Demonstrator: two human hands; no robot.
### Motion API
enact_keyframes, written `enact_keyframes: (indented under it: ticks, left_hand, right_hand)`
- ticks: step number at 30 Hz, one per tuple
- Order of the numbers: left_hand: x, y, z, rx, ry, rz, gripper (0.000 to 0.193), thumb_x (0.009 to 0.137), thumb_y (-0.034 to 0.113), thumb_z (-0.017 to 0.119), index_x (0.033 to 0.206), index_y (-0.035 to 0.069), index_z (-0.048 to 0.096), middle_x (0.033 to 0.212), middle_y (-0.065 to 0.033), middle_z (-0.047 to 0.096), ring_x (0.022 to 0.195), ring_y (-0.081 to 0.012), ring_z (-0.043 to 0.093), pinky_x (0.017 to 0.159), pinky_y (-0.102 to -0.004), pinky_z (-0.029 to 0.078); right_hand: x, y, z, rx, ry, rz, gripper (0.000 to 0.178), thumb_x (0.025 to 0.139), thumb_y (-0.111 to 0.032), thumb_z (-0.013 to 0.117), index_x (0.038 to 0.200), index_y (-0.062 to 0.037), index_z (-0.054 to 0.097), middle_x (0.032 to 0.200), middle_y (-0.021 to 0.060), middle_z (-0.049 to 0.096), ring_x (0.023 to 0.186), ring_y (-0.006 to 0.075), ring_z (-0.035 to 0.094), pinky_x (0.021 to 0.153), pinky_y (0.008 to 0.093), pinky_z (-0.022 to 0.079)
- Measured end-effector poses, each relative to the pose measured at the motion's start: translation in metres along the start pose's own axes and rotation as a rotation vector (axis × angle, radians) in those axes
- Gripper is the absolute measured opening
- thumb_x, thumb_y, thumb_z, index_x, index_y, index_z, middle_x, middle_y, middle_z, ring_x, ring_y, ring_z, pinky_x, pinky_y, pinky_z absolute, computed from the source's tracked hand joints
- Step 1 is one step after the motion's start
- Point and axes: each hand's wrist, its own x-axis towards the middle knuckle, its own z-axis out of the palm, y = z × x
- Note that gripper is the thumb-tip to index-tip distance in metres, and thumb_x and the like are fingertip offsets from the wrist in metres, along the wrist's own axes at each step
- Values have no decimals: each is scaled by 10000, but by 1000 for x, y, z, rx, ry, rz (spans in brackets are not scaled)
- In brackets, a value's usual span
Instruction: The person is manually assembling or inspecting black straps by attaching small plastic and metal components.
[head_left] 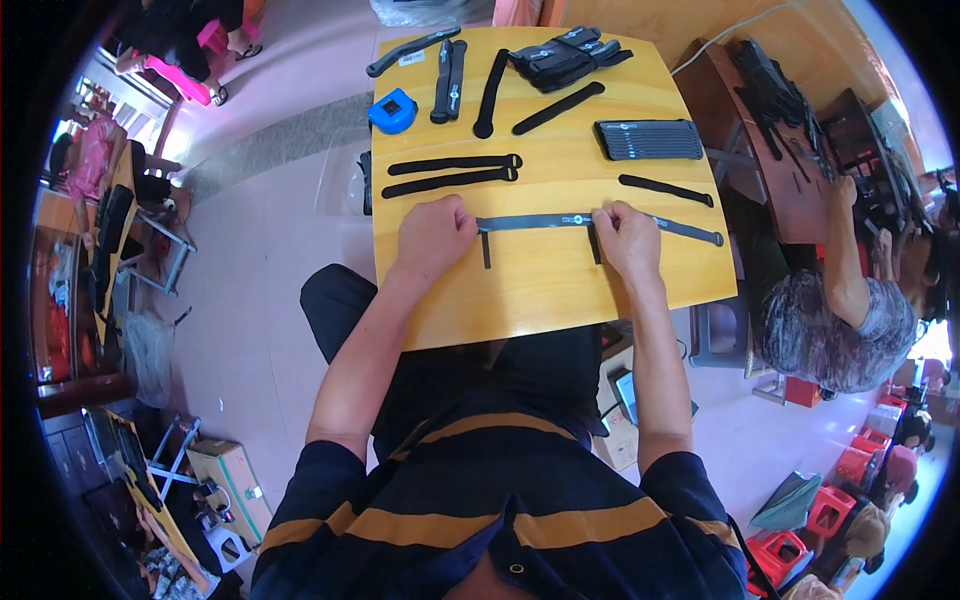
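Between my two hands runs a grey hook-and-loop strap (pixel 540 221) with a small white print, lying straight across the wooden table (pixel 540 310). My left hand (pixel 438 236) is closed on its left end. My right hand (pixel 630 240) pinches it further right, and the strap's looped end (pixel 715 239) sticks out beyond. Below the strap, a short dark strip (pixel 487 252) shows near my left hand and another dark strip (pixel 596 244) beside my right fingers. Just beyond my left hand, two black straps (pixel 450 178) lie side by side. Another black strap (pixel 665 189) rests beyond my right hand.
Across the table's far side are a blue tape measure (pixel 392 111), a bundle of black straps (pixel 568 58), several loose straps and a neat stack of straps (pixel 650 140). At right, a person (pixel 840 310) works at a brown table (pixel 765 170). A grey stool (pixel 718 335) stands near my table.
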Motion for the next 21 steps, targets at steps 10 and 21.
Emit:
enact_keyframes:
  ticks: [10, 21]
  left_hand:
    - [-10, -13, -14, 222, 12, -5, 313, 862, 331, 634, 711, 61, 681, 706, -181, 673, 691, -392, 683, 661, -503, 564]
    - [12, 33, -5, -47, 370, 203, 110, 915, 182, 615, 906, 78, 578, 778, -147, 660, 691, -380, 665, 635, -507, 521]
  right_hand:
    - [-6, -4, -7, -186, 37, -10, 287, 888, -331, 691, 790, -62, 697, 773, 198, 711, 756, 408, 701, 683, 516, 551]
    - [6, -90, 42, 112, 335, -580, 411, 873, -67, 643, 1273, -45, 550, 1299, 205, 537, 1238, 405, 510, 1054, 518, 416]
